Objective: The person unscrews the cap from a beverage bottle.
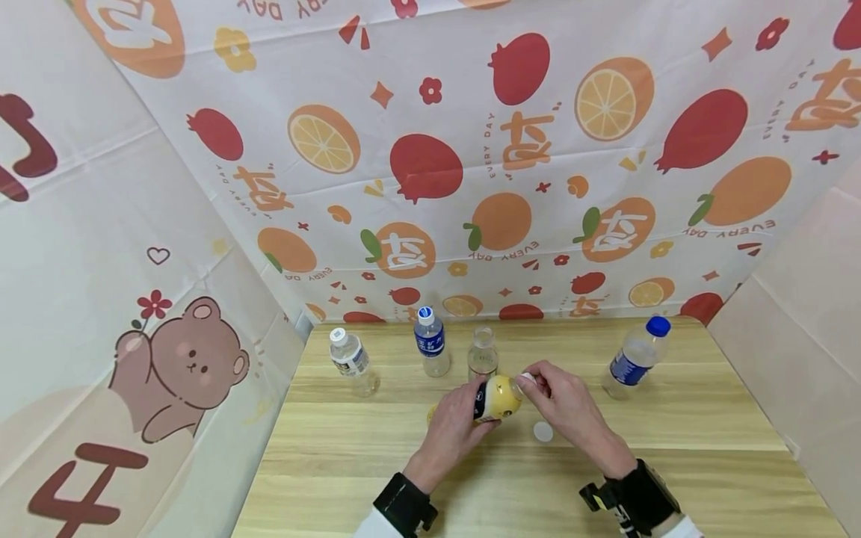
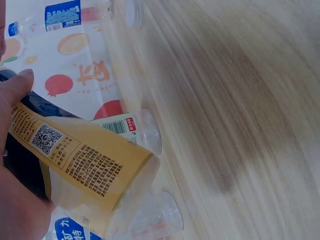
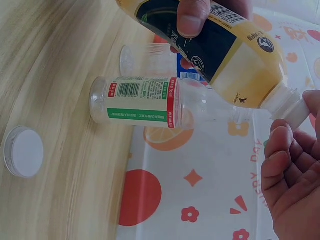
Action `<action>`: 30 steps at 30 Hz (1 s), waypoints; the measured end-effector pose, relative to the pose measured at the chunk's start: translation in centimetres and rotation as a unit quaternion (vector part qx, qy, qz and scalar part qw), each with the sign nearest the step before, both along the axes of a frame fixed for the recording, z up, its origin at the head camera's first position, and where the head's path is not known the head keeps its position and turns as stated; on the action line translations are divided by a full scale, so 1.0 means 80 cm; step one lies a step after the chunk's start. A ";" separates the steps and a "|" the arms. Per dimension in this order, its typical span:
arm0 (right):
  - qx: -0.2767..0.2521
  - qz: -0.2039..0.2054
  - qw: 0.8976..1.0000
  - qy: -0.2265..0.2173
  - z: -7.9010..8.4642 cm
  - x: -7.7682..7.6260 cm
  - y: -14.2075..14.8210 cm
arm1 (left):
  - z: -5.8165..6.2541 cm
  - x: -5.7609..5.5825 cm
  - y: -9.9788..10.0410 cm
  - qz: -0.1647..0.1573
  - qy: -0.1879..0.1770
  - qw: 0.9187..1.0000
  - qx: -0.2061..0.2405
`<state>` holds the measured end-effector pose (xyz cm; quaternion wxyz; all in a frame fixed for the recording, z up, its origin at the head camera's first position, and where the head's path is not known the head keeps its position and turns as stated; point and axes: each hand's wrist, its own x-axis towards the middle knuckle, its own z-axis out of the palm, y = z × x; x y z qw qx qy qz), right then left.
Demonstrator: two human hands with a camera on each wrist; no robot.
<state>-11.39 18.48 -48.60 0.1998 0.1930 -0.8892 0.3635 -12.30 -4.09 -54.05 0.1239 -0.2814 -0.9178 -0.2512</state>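
Note:
My left hand (image 1: 452, 424) grips a yellow-labelled bottle (image 1: 503, 397) with a dark band round it, tilted with its neck toward the right. At that neck, my right hand (image 1: 570, 409) pinches a white cap (image 3: 297, 116) between thumb and finger. In the right wrist view the cap sits at the bottle's mouth, with clear neck showing below it. Just behind stands an uncapped clear bottle (image 1: 483, 345) with a white, green and red label (image 3: 142, 102). A loose white cap (image 1: 543, 431) lies on the table below my right hand.
On the wooden table (image 1: 538, 493), two white-capped clear bottles stand at the back left: one with a pale label (image 1: 351, 362), one with a blue label (image 1: 430, 342). A blue-capped bottle (image 1: 635, 359) stands on the right. A fruit-print cloth (image 1: 430, 224) hangs behind.

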 end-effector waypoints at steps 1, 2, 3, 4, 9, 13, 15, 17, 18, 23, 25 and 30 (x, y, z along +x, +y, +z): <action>0.001 0.004 1.000 0.004 0.000 -0.001 0.000 | 0.000 -0.001 0.000 -0.004 -0.002 1.000 0.001; 0.001 0.008 1.000 0.008 0.000 -0.001 0.000 | 0.001 -0.002 -0.001 -0.007 -0.007 1.000 0.003; 0.002 0.010 1.000 0.011 0.000 -0.002 0.000 | 0.001 -0.003 -0.001 -0.010 -0.010 1.000 0.003; 0.003 0.013 1.000 0.013 0.000 -0.003 0.000 | 0.002 -0.004 -0.002 -0.013 -0.015 1.000 0.004; 0.010 0.021 1.000 0.011 0.000 -0.004 0.000 | 0.005 -0.007 -0.005 -0.026 -0.032 0.999 0.010; 0.017 0.025 1.000 0.003 0.001 -0.004 0.001 | 0.004 -0.008 -0.007 -0.041 -0.056 0.997 0.028; 0.023 0.032 0.999 -0.004 0.001 -0.003 0.002 | 0.002 -0.008 -0.008 -0.049 -0.083 0.994 0.047; 0.028 0.045 0.998 -0.014 0.003 -0.004 0.003 | 0.001 -0.008 -0.009 -0.055 -0.114 0.990 0.064; 0.030 0.053 0.998 -0.019 0.003 -0.004 0.003 | 0.001 -0.008 -0.009 -0.055 -0.127 0.988 0.070; 0.037 0.080 0.996 -0.021 0.005 -0.006 0.006 | 0.002 -0.009 -0.010 -0.038 -0.129 0.989 0.059; 0.040 0.086 0.995 -0.011 0.004 -0.007 0.007 | 0.003 -0.009 -0.011 -0.028 -0.117 0.992 0.049; 0.032 0.087 0.996 -0.003 0.000 -0.005 0.004 | 0.002 -0.005 -0.012 -0.006 -0.099 0.995 0.029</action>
